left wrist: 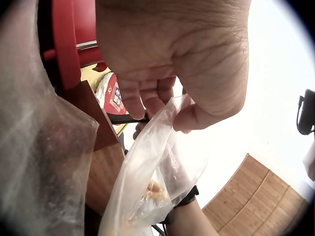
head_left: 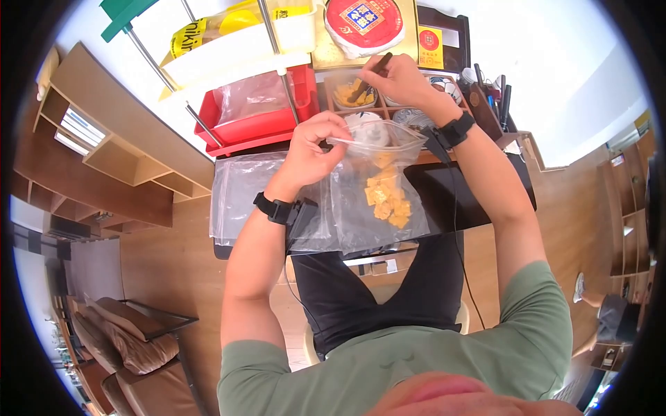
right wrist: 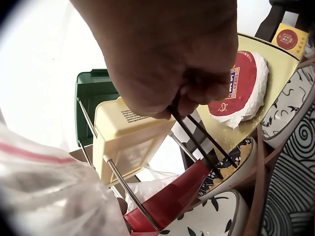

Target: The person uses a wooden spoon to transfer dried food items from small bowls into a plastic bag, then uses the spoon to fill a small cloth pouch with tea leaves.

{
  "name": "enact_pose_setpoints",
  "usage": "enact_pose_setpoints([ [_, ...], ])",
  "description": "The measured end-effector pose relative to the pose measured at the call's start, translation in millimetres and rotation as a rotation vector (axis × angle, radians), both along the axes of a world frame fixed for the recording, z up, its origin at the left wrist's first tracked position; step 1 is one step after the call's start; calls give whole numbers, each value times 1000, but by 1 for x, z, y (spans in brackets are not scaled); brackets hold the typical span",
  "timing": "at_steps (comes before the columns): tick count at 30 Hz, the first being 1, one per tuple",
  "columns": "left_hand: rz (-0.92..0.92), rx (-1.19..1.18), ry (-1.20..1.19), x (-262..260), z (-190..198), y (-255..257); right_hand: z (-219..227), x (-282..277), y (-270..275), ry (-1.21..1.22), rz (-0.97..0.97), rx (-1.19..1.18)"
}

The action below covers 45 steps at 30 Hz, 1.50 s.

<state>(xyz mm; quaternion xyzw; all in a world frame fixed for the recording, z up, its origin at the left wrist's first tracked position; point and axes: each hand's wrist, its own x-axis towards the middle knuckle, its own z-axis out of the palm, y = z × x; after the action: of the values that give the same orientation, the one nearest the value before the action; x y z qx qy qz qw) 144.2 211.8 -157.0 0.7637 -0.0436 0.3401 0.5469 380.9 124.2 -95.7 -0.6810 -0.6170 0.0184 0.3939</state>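
In the head view the left hand [head_left: 313,151] pinches the rim of a clear plastic bag [head_left: 354,215] holding yellow-orange pieces [head_left: 387,197]. The left wrist view shows thumb and fingers on the bag's edge [left wrist: 147,162]. The right hand [head_left: 402,82], up and to the right of it, grips dark chopsticks [right wrist: 199,140]. Their tips reach into a patterned bowl [right wrist: 250,164] with yellow pieces [head_left: 352,95], in a wooden divided tray. Whether the tips hold a piece cannot be told.
Behind the left hand stands a rack with a red bin [head_left: 305,87] and a cream bin [head_left: 236,55]. Flat clear bags [head_left: 260,201] lie on the table's left. A red round package [head_left: 365,24] lies behind the bowls; pens [head_left: 505,104] stand at the right.
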Motion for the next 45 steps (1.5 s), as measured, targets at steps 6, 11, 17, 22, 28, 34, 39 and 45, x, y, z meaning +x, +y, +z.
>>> enact_pose_setpoints([
  [6,0,0,16,0,-1,1,-1,-6,0,-89,230,14],
  [11,0,-1,15,0,-1,1,11,-19,-2,-116,229,-89],
  [17,-3,-6,5,0,-2,2,-2,0,14,-159,126,-39],
  [22,1,8,16,0,-3,2,-16,16,17,48,118,38],
  [28,2,-21,27,0,-4,2,-14,37,2,282,-23,178],
  [34,-16,-23,43,-1,-4,4,11,29,-57,836,355,319],
  [39,-24,-7,25,0,-5,4,13,15,-93,594,279,66],
  [45,-4,-11,6,0,-1,1,21,21,-94,525,262,-11],
])
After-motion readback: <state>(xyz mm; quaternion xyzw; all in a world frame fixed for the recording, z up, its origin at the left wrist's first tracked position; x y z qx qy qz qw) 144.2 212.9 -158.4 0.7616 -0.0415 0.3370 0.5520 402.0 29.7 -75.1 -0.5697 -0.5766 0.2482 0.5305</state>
